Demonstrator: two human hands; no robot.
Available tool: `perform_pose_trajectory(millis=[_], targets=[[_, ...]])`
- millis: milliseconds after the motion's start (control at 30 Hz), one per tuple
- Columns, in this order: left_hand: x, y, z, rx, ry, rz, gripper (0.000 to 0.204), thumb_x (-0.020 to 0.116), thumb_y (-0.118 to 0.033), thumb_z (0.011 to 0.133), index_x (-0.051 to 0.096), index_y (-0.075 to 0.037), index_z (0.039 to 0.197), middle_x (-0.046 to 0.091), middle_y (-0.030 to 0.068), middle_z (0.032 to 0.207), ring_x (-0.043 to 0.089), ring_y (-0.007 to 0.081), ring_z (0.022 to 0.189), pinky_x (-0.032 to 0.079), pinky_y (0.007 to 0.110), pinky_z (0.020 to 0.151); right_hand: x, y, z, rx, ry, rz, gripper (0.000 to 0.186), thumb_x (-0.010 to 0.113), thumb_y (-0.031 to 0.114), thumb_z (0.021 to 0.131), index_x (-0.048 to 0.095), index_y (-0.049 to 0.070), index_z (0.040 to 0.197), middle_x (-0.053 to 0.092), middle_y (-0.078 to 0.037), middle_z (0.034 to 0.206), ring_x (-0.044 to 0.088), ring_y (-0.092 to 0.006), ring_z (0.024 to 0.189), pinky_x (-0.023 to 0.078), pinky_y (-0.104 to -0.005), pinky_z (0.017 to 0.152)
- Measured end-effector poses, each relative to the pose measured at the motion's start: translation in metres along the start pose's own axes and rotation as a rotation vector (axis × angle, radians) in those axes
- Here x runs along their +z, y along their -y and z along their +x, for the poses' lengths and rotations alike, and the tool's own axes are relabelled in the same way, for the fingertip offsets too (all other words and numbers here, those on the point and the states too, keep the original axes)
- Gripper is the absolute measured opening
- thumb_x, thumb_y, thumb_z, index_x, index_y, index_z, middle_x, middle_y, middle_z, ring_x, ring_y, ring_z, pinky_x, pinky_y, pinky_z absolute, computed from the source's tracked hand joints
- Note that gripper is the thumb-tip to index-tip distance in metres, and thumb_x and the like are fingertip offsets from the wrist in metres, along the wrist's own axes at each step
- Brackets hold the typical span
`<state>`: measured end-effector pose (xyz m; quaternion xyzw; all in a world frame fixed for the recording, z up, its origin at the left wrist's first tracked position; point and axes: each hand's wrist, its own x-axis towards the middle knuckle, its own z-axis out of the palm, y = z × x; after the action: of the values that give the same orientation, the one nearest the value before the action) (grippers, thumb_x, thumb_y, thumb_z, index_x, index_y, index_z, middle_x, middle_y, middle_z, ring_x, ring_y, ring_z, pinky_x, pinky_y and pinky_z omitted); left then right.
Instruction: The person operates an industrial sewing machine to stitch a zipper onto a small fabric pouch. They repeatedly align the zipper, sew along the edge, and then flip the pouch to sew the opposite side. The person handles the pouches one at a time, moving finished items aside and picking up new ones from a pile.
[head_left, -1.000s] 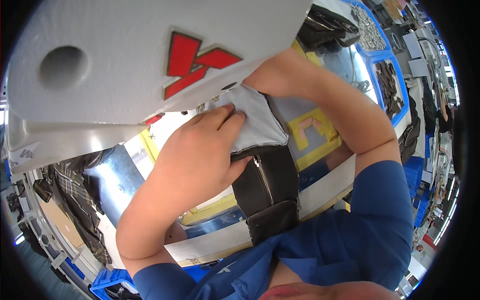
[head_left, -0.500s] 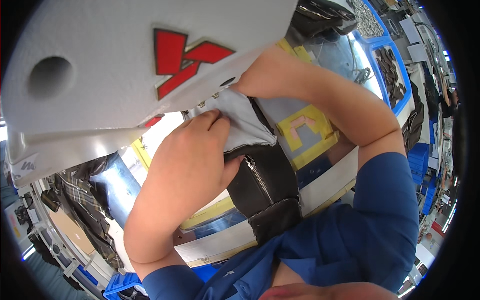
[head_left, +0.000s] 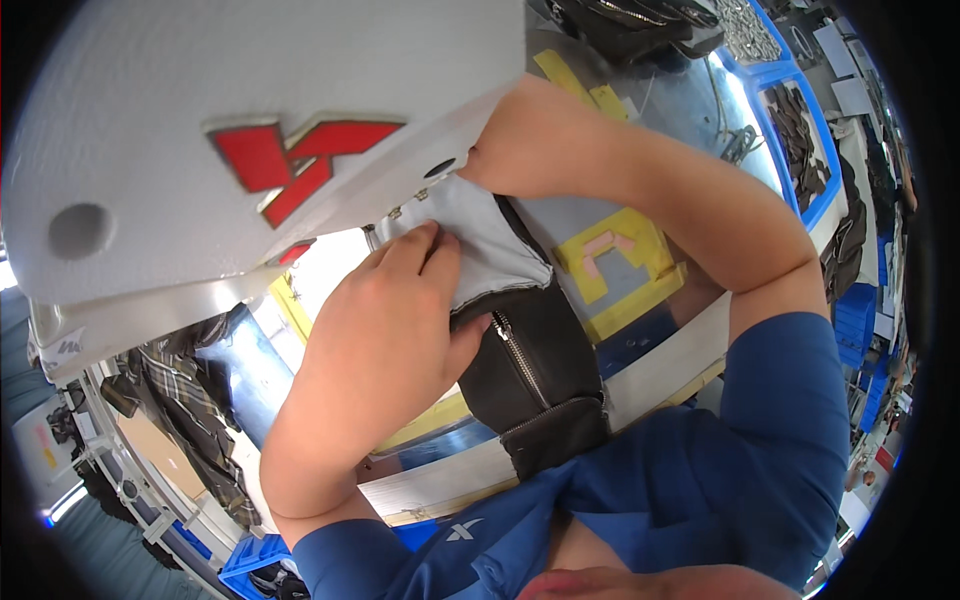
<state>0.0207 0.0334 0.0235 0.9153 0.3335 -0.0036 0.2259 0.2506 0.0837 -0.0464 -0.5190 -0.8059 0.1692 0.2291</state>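
Observation:
A black zippered bag panel [head_left: 515,375] with grey lining [head_left: 485,240] lies across the bed of a white sewing machine [head_left: 280,60]. My left hand [head_left: 400,290] is closed on it: the fingers rest on the lining while the thumb sits at the folded edge, beside the metal zipper [head_left: 522,358]. On the far side, my right hand [head_left: 520,140] reaches to the lining's upper end, close under the machine head. Its fingers are hidden behind the machine. The needle area cannot be seen either.
Yellow tape [head_left: 632,312] marks the machine bed right of the panel. Plaid and dark pieces [head_left: 185,390] hang at the left. A black zippered item [head_left: 640,20] lies at the back, near blue bins [head_left: 812,150] holding dark pieces. Another blue bin [head_left: 255,560] stands lower left.
The view has shifted a little, so the machine head appears farther left. Both hands keep nearly the same places on the panel.

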Motion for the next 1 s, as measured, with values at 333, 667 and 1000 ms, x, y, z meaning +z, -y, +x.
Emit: perform_pose_trajectory(millis=[333,667,1000], targets=[[0.0,-0.003,0.0,0.021,-0.009,0.041,0.064,0.085,-0.024,0.08,0.066,0.007,0.133,0.067,0.0263,0.135,0.068,0.045,0.115,0.055,0.047,0.101,0.004,-0.007,0.006,-0.01,0.045,-0.026,0.022,0.068,0.016,0.082,0.074,-0.006,0.08,0.073,-0.026,0.084,0.073,-0.047,0.088,0.059,-0.0535,0.079],[-0.001,-0.005,0.0,0.043,0.007,0.048,0.07,0.086,-0.027,0.078,0.064,0.009,0.135,0.064,0.0274,0.138,0.065,0.0445,0.121,0.054,0.047,0.105,-0.004,-0.007,0.007,0.024,0.108,-0.007,0.022,0.066,0.013,0.083,0.075,-0.006,0.083,0.074,-0.026,0.086,0.073,-0.0465,0.09,0.06,-0.0532,0.08],[0.011,-0.008,0.01,0.097,-0.045,0.045,0.077,0.089,-0.031,0.074,0.065,0.002,0.139,0.062,0.0287,0.141,0.063,0.0483,0.124,0.052,0.05,0.106,-0.021,-0.015,0.004,0.076,0.173,-0.074,0.017,0.07,0.014,0.083,0.072,-0.002,0.08,0.072,-0.022,0.082,0.071,-0.0447,0.085,0.056,-0.051,0.078]])
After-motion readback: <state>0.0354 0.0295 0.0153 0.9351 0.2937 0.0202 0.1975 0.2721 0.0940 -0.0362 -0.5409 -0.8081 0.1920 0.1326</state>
